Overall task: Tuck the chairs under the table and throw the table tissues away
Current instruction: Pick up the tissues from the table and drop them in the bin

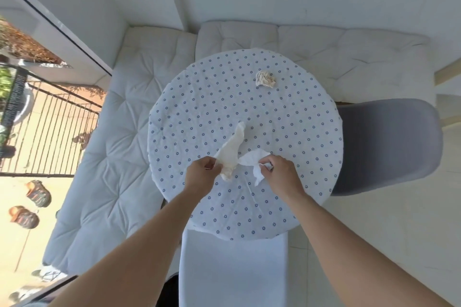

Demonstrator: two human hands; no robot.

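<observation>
A round table (pixel 287 137) with a white, blue-flowered cloth fills the middle. My left hand (pixel 202 172) grips a long cream tissue (pixel 232 149) that trails away over the cloth. My right hand (pixel 282 169) is closed on a white crumpled tissue (pixel 252 159). A third tissue, a cream crumpled ball (pixel 265 79), lies alone near the table's far edge. A white chair (pixel 232 271) stands at the near edge, its seat partly under the table. A grey chair (pixel 386 144) sits at the right edge, pushed against the table.
A cushioned white corner bench (pixel 104 152) wraps the left and far sides of the table. Beyond a glass door at left are a black railing (pixel 50 127) and sandals (pixel 37 193) on a terrace. Pale tiled floor (pixel 399 232) lies to the right.
</observation>
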